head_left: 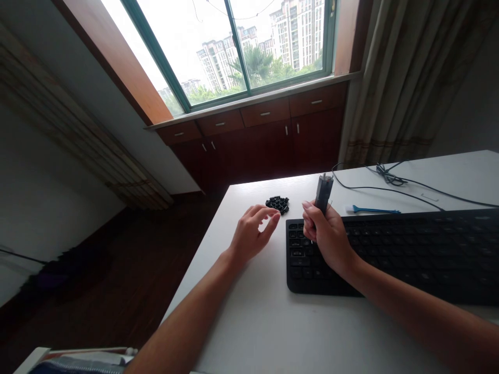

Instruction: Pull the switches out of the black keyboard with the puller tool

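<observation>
My right hand [327, 236] is closed around a black-handled keycap puller [323, 192], held upright with its metal prongs at the top. Thin wire shows below the fist, over the left end of the black keyboard [409, 254]. Several keys at that end look stripped of their caps. My left hand [253, 228] hovers at the near side of a small pile of black keycaps [277, 204]. Its fingers are loosely curved, thumb and index tips close together, and nothing visible lies between them.
A blue brush [376, 210] with pale bristles lies behind the keyboard. Black cable [390, 176] runs along the back of the white table [249, 311], near a thin bent wire piece [430, 197]. The table's left edge drops to a dark floor. Wooden cabinets [257, 145] stand below the window.
</observation>
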Motion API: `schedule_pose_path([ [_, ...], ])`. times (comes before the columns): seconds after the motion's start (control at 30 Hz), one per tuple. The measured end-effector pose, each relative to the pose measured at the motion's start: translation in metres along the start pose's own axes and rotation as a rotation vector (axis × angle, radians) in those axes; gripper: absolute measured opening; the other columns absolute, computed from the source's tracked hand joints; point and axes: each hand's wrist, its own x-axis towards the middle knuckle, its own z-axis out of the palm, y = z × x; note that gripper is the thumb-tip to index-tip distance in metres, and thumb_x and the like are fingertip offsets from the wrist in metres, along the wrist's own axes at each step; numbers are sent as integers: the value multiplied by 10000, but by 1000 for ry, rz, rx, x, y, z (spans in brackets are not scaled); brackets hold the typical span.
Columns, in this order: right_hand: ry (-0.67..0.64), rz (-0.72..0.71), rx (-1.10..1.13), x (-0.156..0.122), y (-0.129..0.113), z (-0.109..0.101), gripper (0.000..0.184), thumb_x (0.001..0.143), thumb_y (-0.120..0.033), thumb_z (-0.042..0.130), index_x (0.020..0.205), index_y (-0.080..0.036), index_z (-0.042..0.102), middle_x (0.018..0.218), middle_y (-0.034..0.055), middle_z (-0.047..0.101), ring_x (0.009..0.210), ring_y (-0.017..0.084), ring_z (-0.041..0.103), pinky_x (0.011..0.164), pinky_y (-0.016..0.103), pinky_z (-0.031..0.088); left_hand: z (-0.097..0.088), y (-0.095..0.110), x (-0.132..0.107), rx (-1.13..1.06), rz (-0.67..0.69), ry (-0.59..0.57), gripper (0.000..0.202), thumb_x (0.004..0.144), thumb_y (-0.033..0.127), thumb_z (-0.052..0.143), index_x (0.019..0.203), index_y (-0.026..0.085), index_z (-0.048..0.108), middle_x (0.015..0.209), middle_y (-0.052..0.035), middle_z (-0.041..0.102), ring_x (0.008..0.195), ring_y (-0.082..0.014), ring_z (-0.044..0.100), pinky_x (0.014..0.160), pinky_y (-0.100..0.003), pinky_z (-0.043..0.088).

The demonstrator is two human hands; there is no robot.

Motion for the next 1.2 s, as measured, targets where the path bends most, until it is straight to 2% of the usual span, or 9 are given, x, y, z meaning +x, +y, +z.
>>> schedule_pose_path([
  [0.17, -75, 82, 95, 2, -3, 0, 310, 881, -374, 645, 678, -201, 486, 595, -59, 458, 457, 74, 370, 434, 224, 315, 0, 17, -3, -63, 364, -115, 212, 922, 365, 644, 1038, 189, 626, 981, -75, 694, 893, -204, 617, 779, -357, 530],
  [0.23, -82, 114, 113, 3, -5, 0, 266, 861, -324, 630, 668, -200, 497, 598, -51, 469, 461, 82, 393, 440, 233, 322, 0, 23, -4, -68, 498, -199, 364, 837, 493, 710, 1007, 189, 605, 956, -75, 688, 856, -216, 601, 759, -370, 521],
  [0.3, -83, 148, 133, 3, -7, -1, 217, 829, -279, 622, 665, -200, 505, 590, -47, 471, 460, 87, 397, 439, 235, 314, 0, 29, -4, -80, 544, -273, 570, 722, 640, 745, 1033, 192, 579, 1003, -89, 681, 878, -237, 595, 776, -390, 520],
  [0.4, -128, 179, 173, 3, -9, -2, 237, 819, -280, 601, 624, -197, 496, 571, -41, 458, 456, 91, 395, 441, 239, 307, -3, 34, -4, -106, 499, -344, 786, 590, 736, 773, 1109, 202, 524, 1153, -122, 645, 1012, -284, 587, 901, -438, 509],
  [0.53, -114, 207, 207, 4, -11, -5, 317, 848, -330, 608, 597, -199, 463, 536, -53, 403, 430, 84, 358, 432, 236, 284, -6, 32, -2, -111, 447, -399, 971, 525, 745, 812, 1244, 201, 450, 1346, -169, 542, 1247, -355, 503, 1094, -509, 417],
  [0.67, -75, 195, 196, 7, -14, -5, 320, 858, -313, 617, 603, -195, 465, 534, -58, 380, 432, 78, 339, 424, 226, 261, -6, 28, -3, -98, 406, -428, 1198, 486, 756, 833, 1425, 195, 344, 1542, -213, 362, 1412, -413, 364, 1201, -581, 294],
  [0.83, -115, 149, 153, 15, -27, -6, 334, 885, -347, 636, 626, -195, 490, 531, -55, 402, 434, 83, 369, 420, 226, 291, -5, 27, -3, -79, 293, -499, 1358, 475, 737, 854, 1542, 193, 213, 1610, -231, 270, 1469, -455, 291, 1205, -645, 265],
  [1.03, -255, 124, 7, 16, -35, -24, 312, 935, -484, 615, 890, -176, 624, 639, -26, 538, 558, 119, 524, 541, 253, 432, -1, 28, -3, -50, 251, -516, 1382, 474, 714, 856, 1559, 159, 206, 1609, -213, 291, 1480, -446, 268, 1220, -619, 281],
  [1.2, -193, 126, 98, 2, -29, -28, 182, 947, -357, 630, 1078, -261, 546, 668, -63, 531, 581, 108, 461, 551, 234, 400, 4, 29, -2, -85, 269, -469, 1367, 478, 735, 832, 1549, 140, 225, 1557, -225, 361, 1432, -446, 340, 1204, -614, 318],
])
